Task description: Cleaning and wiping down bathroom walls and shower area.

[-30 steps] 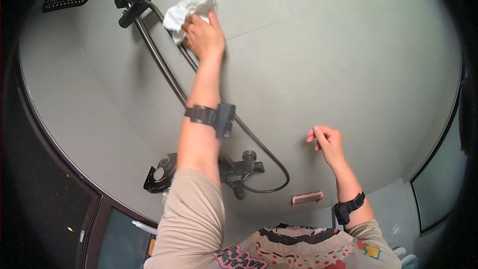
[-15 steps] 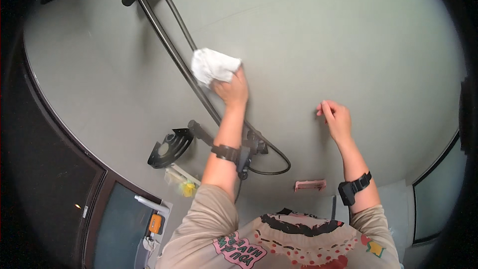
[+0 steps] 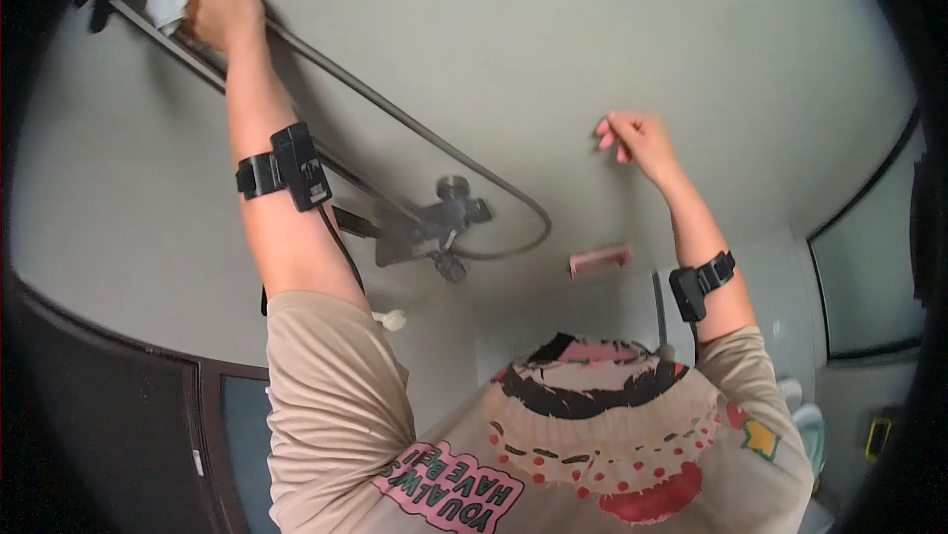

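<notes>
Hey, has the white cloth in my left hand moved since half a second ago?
Yes. The white cloth has moved up along the shower rail, closer to the dark bracket near the rail's top.

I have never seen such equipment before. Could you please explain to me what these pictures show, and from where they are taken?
There is no robot here: these are a person's own bare hands. The view comes from a wide fisheye camera on the person's head, so straight edges look bent. At upper left, the left hand holds a white cloth beside a shower hose; what exactly it touches is unclear. The right hand is loosely curled, with nothing visible in it. On the grey wall are a dark shower tap and a small pink holder. Both arms wear black strapped devices.
</notes>
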`<state>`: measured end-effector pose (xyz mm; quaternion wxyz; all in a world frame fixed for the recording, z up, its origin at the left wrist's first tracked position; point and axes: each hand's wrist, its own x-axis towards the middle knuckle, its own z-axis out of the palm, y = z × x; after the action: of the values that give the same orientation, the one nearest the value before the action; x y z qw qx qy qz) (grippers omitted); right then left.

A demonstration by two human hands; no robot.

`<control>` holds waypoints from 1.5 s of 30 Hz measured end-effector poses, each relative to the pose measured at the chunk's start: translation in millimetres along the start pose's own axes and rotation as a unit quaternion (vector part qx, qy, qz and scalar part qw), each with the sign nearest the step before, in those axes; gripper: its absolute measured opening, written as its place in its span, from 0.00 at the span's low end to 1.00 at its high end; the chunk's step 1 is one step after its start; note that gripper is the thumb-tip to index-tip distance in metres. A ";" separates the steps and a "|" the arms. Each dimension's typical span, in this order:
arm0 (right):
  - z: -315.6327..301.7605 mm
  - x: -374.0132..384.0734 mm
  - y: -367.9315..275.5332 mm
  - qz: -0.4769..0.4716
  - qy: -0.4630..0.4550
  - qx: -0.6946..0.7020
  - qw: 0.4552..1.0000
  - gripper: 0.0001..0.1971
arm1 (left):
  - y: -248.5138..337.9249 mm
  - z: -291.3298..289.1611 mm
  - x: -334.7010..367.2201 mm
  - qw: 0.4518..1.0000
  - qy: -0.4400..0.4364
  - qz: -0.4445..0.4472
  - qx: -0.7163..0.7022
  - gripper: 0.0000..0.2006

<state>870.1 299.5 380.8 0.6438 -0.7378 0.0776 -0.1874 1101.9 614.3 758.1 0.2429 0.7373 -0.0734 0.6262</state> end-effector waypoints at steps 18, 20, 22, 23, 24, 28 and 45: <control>-99.6 -167.9 162.6 0.299 0.244 0.045 0.922 0.17 | -2.7 36.9 -422.8 0.954 -0.294 0.051 0.006 0.24; -100.1 -186.3 165.9 0.327 0.240 0.055 0.912 0.17 | 9.7 23.5 -421.4 0.945 -0.321 0.044 -0.030 0.23; -92.5 -195.3 164.5 0.325 0.244 0.057 0.912 0.17 | 9.1 16.1 -414.2 0.937 -0.342 0.042 -0.065 0.22; -87.0 -196.9 160.3 0.332 0.239 0.056 0.911 0.17 | -1.1 15.7 -415.1 0.943 -0.322 0.062 -0.063 0.22; -84.3 -198.3 156.5 0.321 0.243 0.057 0.914 0.17 | -5.9 15.5 -418.5 0.947 -0.303 0.081 -0.063 0.23; -74.4 -196.1 145.7 0.302 0.239 0.043 0.922 0.17 | -14.0 14.5 -421.4 0.970 -0.190 0.138 -0.065 0.27; -102.1 -88.6 67.9 0.180 0.123 0.016 0.976 0.16 | 104.8 45.5 -263.8 0.972 -0.182 0.146 -0.014 0.35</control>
<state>759.0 226.2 309.0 0.6641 -0.6725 0.2852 -0.1590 1045.0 450.8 528.6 0.1418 0.8167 -0.2323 0.5088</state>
